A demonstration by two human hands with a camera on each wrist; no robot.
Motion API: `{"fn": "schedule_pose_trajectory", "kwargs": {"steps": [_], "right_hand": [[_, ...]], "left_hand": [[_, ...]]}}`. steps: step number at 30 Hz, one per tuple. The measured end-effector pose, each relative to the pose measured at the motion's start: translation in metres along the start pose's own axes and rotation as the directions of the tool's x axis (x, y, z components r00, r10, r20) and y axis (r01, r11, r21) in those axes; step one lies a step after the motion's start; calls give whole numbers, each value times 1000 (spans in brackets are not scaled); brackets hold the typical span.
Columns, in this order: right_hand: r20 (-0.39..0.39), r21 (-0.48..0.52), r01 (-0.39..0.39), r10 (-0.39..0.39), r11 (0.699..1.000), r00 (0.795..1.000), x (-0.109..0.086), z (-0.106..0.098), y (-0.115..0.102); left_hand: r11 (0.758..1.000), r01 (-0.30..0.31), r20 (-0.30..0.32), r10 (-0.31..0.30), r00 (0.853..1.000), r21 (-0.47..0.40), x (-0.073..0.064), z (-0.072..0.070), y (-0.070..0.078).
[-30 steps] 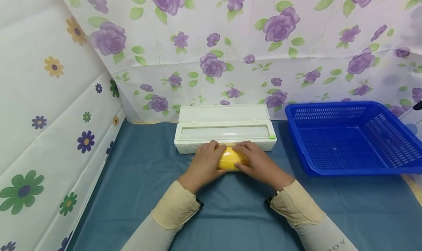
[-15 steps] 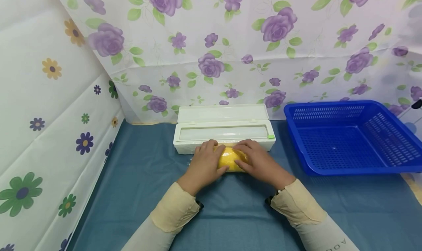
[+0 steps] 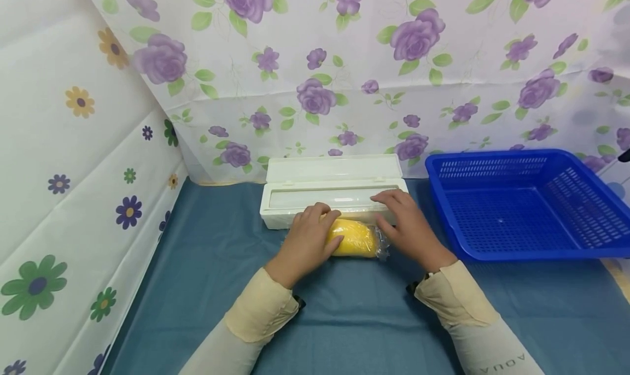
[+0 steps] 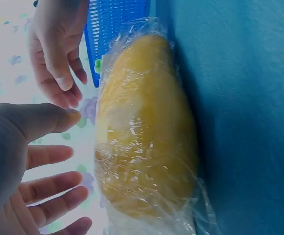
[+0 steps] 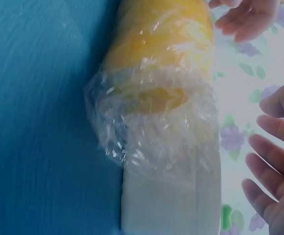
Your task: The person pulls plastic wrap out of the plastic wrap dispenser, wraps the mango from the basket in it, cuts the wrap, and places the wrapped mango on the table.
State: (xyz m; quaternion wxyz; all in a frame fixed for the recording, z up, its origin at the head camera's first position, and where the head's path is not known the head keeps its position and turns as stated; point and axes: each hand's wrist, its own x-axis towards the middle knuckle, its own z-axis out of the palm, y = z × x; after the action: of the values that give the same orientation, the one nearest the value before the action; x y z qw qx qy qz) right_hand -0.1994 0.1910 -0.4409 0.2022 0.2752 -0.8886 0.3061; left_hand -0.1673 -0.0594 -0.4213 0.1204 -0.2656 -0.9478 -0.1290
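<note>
Left hand (image 3: pixel 307 241): over the left end of the yellow piece (image 3: pixel 356 239), fingers apart and slightly bent, thumb out to the side. Wide grip gap, no hold on anything per left wrist view; contact with the wrap, can't tell.

Right hand (image 3: pixel 408 227): off the right end of the piece, near it, in front of the right part of the white box (image 3: pixel 283 217). Fingers spread, thumb well apart from them, holding nothing. Whether it touches the box, can't tell.

Yellow piece: rounded, elongated, lies lengthwise left-right on the blue cloth (image 3: pixel 197 255), just in front of the box. Wrapped in clear film (image 3: pixel 381 244), which is crumpled and sticks out past the right end. Left end hidden by the hand in head view.

Box: long, parallel to the piece, lid (image 3: pixel 334 168) up and leaning back on the far side. Pale long insert (image 3: pixel 315 198) sits in the top recess. Small green tab (image 4: pixel 98 66) shows in left wrist view.

Blue basket (image 3: pixel 541 255): perforated, right of the box, apart from it.

Purple-flower backdrop (image 3: pixel 315 30) behind; side sheet (image 3: pixel 49 145) with scattered flowers at left. Both forearms in pale sleeves with beige cuffs (image 3: pixel 261 309).
</note>
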Motion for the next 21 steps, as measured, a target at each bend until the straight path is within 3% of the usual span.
{"fn": "schedule_pose_trajectory", "kwargs": {"steps": [9, 16, 21], "right_hand": [[-85, -26, -112, 109, 993, 990, 0, 0, 14], [-29, -64, -206, 204, 977, 979, -3, 1, 29], [16, -23, -263, 263, 965, 965, -6, 2, 35]], "left_hand": [[1000, -16, 4, 16, 1000, -19, 15, -7, 9], [999, -42, 45, 43, 998, -30, 31, -9, 20], [998, -49, 75, 53, 996, -49, 40, -9, 29]]}}
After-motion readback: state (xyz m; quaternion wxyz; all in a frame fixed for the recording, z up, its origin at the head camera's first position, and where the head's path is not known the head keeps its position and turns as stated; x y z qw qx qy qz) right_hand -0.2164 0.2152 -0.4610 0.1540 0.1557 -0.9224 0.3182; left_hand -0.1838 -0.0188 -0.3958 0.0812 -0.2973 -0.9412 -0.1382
